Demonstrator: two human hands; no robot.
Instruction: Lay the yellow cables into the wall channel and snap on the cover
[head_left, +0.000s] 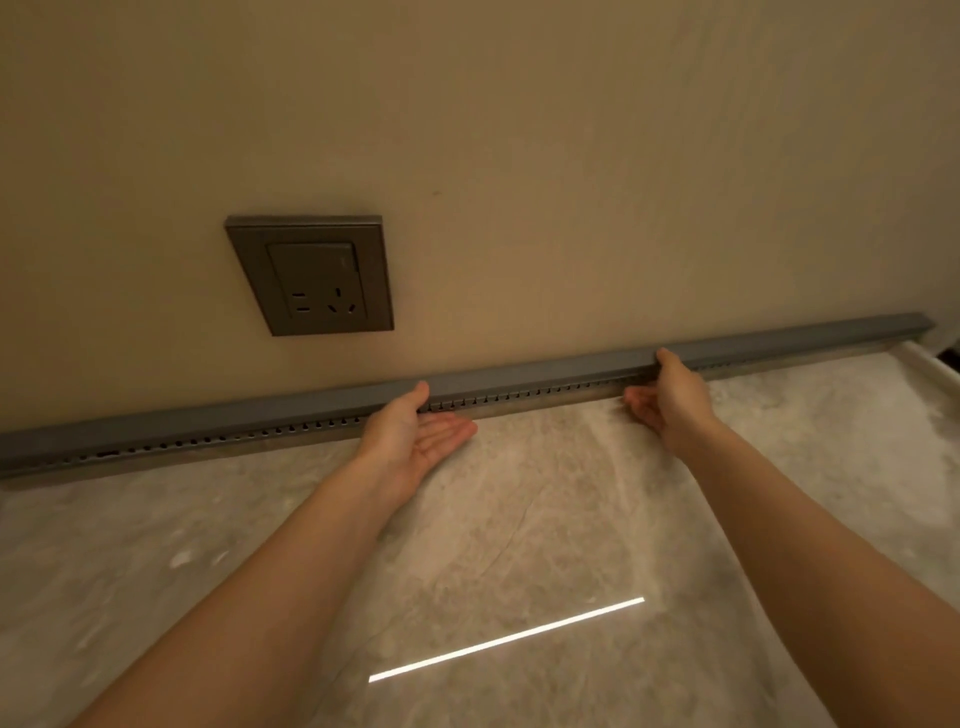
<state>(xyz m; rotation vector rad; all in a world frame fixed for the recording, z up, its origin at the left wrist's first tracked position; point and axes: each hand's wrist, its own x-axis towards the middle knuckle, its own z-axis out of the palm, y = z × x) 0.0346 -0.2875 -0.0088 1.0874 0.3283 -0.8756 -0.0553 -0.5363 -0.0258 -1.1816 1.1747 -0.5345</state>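
Left hand (415, 434) and right hand (670, 402), fingers loose, thumbs pressing the grey cover (519, 371) across mid-frame.

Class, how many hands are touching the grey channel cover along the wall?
2. The left hand has its thumb on the cover, below and right of the wall socket; the right hand has its thumb on it further right. None seem hidden.

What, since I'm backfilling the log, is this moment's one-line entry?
cover: on channel | left hand: thumb on cover | right hand: thumb on cover | yellow cables: none visible
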